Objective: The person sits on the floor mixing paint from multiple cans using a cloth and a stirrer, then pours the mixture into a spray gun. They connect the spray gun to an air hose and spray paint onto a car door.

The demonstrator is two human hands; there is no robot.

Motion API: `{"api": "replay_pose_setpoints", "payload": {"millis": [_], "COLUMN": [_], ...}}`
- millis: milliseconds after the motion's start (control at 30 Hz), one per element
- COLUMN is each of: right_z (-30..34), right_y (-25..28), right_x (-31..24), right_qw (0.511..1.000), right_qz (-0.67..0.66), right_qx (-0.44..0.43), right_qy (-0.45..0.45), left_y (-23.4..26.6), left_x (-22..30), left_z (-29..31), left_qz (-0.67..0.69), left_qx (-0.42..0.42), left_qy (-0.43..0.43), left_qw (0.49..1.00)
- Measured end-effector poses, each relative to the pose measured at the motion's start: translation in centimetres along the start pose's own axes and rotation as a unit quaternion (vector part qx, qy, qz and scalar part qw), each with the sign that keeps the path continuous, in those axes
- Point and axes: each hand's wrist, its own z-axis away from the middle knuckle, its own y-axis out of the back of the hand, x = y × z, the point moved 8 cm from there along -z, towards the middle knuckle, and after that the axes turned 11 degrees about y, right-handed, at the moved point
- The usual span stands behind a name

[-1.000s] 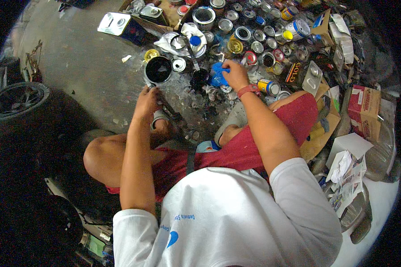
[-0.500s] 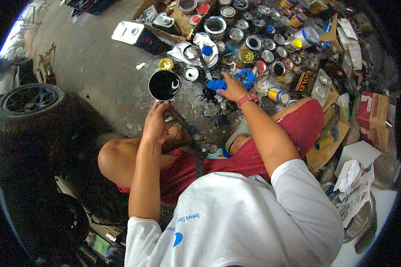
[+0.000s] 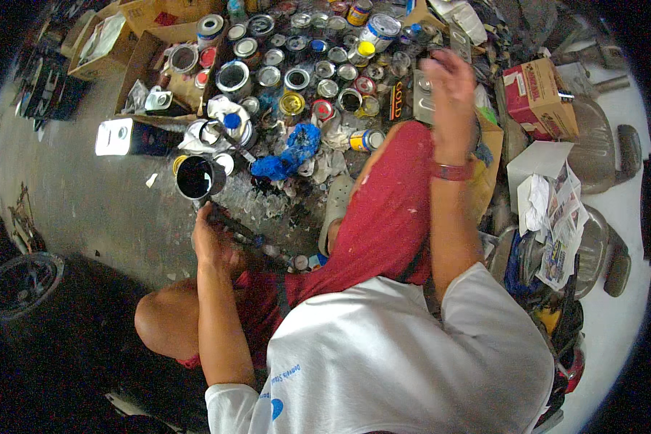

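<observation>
Grey concrete floor (image 3: 101,210) carries everything, the person crouched on it in red trousers and a white shirt; brown cardboard boxes (image 3: 535,98) stand at the right and upper left edges, with crumpled paper (image 3: 550,210) heaped by the right one; a dark tyre (image 3: 22,282) lies at the far left; a crowd of small open paint tins (image 3: 318,69) fills the floor ahead of the knees, mostly round and metal; a rectangular metal can (image 3: 123,137) lies on its side at their left edge; a blue rag (image 3: 289,155) lies loose among the tins, well apart from both hands; an open tin of black paint (image 3: 197,177) stands just ahead of the left hand; the left hand (image 3: 208,235) is low beside that tin, fingers clenched round a dark stick-like tool (image 3: 239,230) that runs to the right across the floor; the right hand (image 3: 448,87), a red band on its wrist, is raised above the right knee, blurred, fingers loosely curled and grasping nothing that I can make out
</observation>
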Motion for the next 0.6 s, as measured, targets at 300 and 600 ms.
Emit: {"api": "replay_pose_setpoints", "payload": {"millis": [300, 600], "right_z": [14.3, 13.8], "right_y": [10.3, 8.9], "right_x": [20.4, 23.7], "right_qw": [0.897, 0.912], "right_qz": [0.293, 0.286], "right_qx": [0.131, 0.238], "right_qy": [-0.303, -0.175], "left_y": [-0.2, 1.2], "left_x": [2.9, 1.3], "left_z": [0.1, 0.4], "left_qz": [0.023, 0.073], "left_qx": [-0.066, -0.018], "left_qy": [-0.105, -0.051], "left_qw": [0.992, 0.996]}}
